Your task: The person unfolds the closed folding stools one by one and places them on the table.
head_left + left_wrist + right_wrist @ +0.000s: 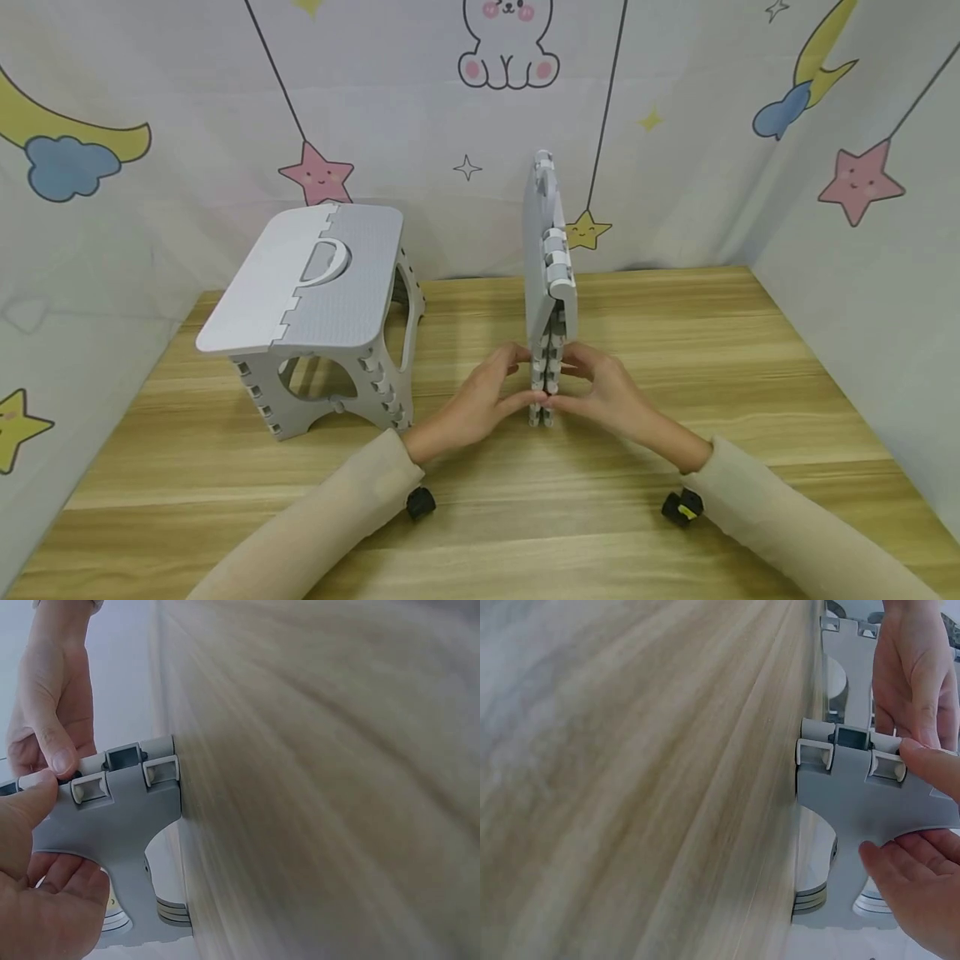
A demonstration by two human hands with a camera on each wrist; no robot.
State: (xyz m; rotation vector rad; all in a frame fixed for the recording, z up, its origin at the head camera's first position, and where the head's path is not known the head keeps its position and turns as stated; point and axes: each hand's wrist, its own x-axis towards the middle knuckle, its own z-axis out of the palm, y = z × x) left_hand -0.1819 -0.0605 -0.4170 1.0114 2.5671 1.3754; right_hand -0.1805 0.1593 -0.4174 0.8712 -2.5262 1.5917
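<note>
A folded step stool point(536, 267), grey and white with hinge knuckles along its edge, stands upright on the wooden table. From its left side my left hand point(480, 400) grips the lower part, thumb on the near hinge edge. Opposite, my right hand point(611, 396) holds the right side in the same way, and the two thumbs nearly meet. In the left wrist view, the fingers of the left hand point(56, 919) reach into a cut-out of the grey leg panel point(142, 817). The right wrist view shows the right hand point(926, 892) with fingers at the cut-out's edge.
To the left stands an unfolded stool point(345, 308) of the same kind, with a carry handle point(326, 262) in its top. The wooden table point(675, 333) reaches back to a cartoon-printed curtain point(405, 100). A pale wall point(885, 275) borders the right side.
</note>
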